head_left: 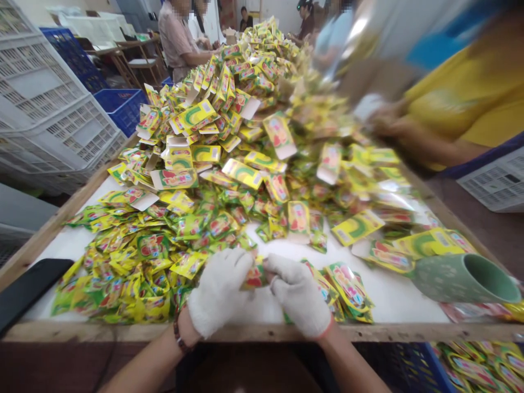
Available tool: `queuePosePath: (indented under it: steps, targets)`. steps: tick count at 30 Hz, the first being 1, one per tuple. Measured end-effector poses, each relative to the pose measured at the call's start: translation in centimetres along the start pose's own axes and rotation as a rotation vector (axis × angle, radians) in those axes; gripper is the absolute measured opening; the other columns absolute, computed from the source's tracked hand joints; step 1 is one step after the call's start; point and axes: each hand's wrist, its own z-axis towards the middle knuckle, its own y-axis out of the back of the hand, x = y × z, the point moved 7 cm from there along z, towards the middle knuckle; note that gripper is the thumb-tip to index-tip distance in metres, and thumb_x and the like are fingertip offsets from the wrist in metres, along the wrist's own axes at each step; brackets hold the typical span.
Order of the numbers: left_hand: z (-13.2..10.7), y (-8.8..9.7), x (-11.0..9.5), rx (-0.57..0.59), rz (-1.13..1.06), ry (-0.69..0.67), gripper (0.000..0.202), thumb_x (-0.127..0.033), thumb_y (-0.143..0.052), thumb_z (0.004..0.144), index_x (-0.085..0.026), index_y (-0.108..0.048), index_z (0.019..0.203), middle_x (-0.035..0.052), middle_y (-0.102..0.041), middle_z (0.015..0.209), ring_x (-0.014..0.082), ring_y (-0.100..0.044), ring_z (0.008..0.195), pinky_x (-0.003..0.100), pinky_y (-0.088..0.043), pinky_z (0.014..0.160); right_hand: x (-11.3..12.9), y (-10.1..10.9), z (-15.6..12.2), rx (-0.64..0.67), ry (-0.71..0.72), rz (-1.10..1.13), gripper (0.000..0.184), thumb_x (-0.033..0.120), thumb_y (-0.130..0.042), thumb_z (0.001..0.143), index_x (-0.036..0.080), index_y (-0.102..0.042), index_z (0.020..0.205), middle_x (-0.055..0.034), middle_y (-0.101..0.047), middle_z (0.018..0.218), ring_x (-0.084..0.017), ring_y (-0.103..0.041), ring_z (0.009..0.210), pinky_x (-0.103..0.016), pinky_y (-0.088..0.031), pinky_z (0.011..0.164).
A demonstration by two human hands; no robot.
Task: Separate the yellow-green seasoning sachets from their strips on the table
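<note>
Between my two white-gloved hands is a small yellow-green candy packet (256,277) with red print, partly covered by fingers. My left hand (221,289) is closed on its left side, and my right hand (297,295) pinches the right side. Left of my hands spreads a heap of similar small packets (143,273). Close to the right hand lie several larger flat packets (350,289) on the white tabletop (393,295). Ahead, flattened-open yellow boxes (243,173) with green curves are piled over the packets.
A green patterned cup (442,277) lies on its side at the right. A black phone-like object (33,289) rests on the left table edge. White crates (53,109) are stacked at left; a blue crate (434,371) stands below right. A yellow-shirted person (462,103) works at right, others farther back.
</note>
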Motion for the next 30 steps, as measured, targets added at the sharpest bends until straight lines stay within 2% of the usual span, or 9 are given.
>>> queuePosePath:
  steps: [3,5,9,12,15,18,21,24,30]
  targets:
    - [0.2,0.4,0.2,-0.092,0.01,0.088,0.035,-0.023,-0.062,0.068,-0.017,-0.057,0.102,0.011,-0.062,0.097,0.0293,-0.058,0.091,0.043,-0.05,0.079,-0.7,-1.2,-0.6,0.161,-0.204,0.215,0.036,0.033,-0.048,0.087,0.019,-0.064,0.116,0.0046,-0.055,0.054,-0.009,-0.049,0.036,-0.021,-0.041,0.04]
    - [0.0,0.4,0.2,-0.129,-0.053,0.139,0.04,-0.026,-0.063,0.07,-0.017,-0.056,0.108,0.0107,-0.061,0.096,0.0288,-0.058,0.09,0.043,-0.05,0.079,-0.6,-1.5,-0.7,0.232,-0.233,0.246,0.036,0.033,-0.051,0.086,0.019,-0.063,0.117,0.0041,-0.057,0.06,-0.007,-0.047,0.035,-0.019,-0.037,0.036]
    - [-1.0,-1.0,-0.2,-0.067,-0.411,0.21,0.039,-0.029,-0.055,0.081,-0.021,-0.053,0.119,0.0098,-0.061,0.107,0.0261,-0.058,0.101,0.041,-0.049,0.088,1.0,-0.6,0.3,0.22,0.03,0.016,0.017,0.014,-0.051,0.078,0.019,-0.067,0.076,0.0019,-0.062,0.073,-0.011,-0.058,0.059,-0.022,-0.049,0.055]
    - [-1.9,-2.2,0.4,-0.03,-0.769,0.359,0.032,-0.023,-0.047,0.087,-0.024,-0.051,0.118,0.0071,-0.064,0.107,0.0218,-0.059,0.102,0.037,-0.049,0.088,1.9,-0.8,0.5,0.233,0.205,-0.064,0.029,0.005,-0.046,0.074,0.022,-0.067,0.082,0.0009,-0.068,0.086,-0.018,-0.062,0.088,-0.03,-0.05,0.082]
    - [-2.9,-3.1,1.3,-0.058,-1.171,0.574,0.027,-0.027,-0.054,0.085,-0.024,-0.045,0.111,0.0013,-0.065,0.089,0.0169,-0.063,0.081,0.03,-0.053,0.072,1.5,0.1,0.5,0.0,0.194,-0.084,0.028,0.008,-0.048,0.077,0.022,-0.064,0.094,-0.0022,-0.068,0.092,-0.018,-0.063,0.085,-0.032,-0.05,0.082]
    - [-3.4,-3.3,1.5,-0.118,-1.443,0.689,0.035,-0.032,-0.061,0.082,-0.025,-0.04,0.109,-0.0004,-0.065,0.088,0.0139,-0.063,0.07,0.027,-0.052,0.064,-0.1,0.6,-0.1,-0.184,0.071,-0.069,0.023,0.018,-0.054,0.081,0.02,-0.059,0.103,-0.0025,-0.066,0.08,-0.016,-0.06,0.066,-0.029,-0.05,0.065]
    - [-3.7,-3.3,1.6,-0.151,-1.477,0.716,0.04,-0.032,-0.067,0.077,-0.023,-0.046,0.111,0.0026,-0.068,0.093,0.0162,-0.064,0.078,0.029,-0.053,0.07,-1.3,-0.3,-0.4,-0.131,0.012,-0.035,0.023,0.026,-0.057,0.083,0.019,-0.061,0.104,-0.0041,-0.069,0.083,-0.019,-0.063,0.073,-0.03,-0.051,0.069]
    - [-3.7,-3.4,1.8,-0.096,-1.381,0.656,0.026,-0.032,-0.068,0.074,-0.021,-0.059,0.096,0.0051,-0.068,0.098,0.0203,-0.064,0.087,0.033,-0.053,0.077,-1.0,-0.6,-0.5,-0.092,0.06,-0.073,0.017,0.025,-0.056,0.082,0.018,-0.064,0.095,-0.0066,-0.069,0.093,-0.022,-0.064,0.086,-0.033,-0.05,0.079]
    - [-3.6,-3.2,2.5,-0.03,-1.092,0.63,0.013,-0.027,-0.063,0.076,-0.019,-0.066,0.086,0.0038,-0.067,0.085,0.0207,-0.062,0.085,0.034,-0.05,0.08,-0.3,-0.8,-0.3,0.01,0.063,-0.213,0.013,0.02,-0.053,0.082,0.019,-0.058,0.07,0.0003,-0.059,0.067,-0.015,-0.055,0.064,-0.026,-0.044,0.061]
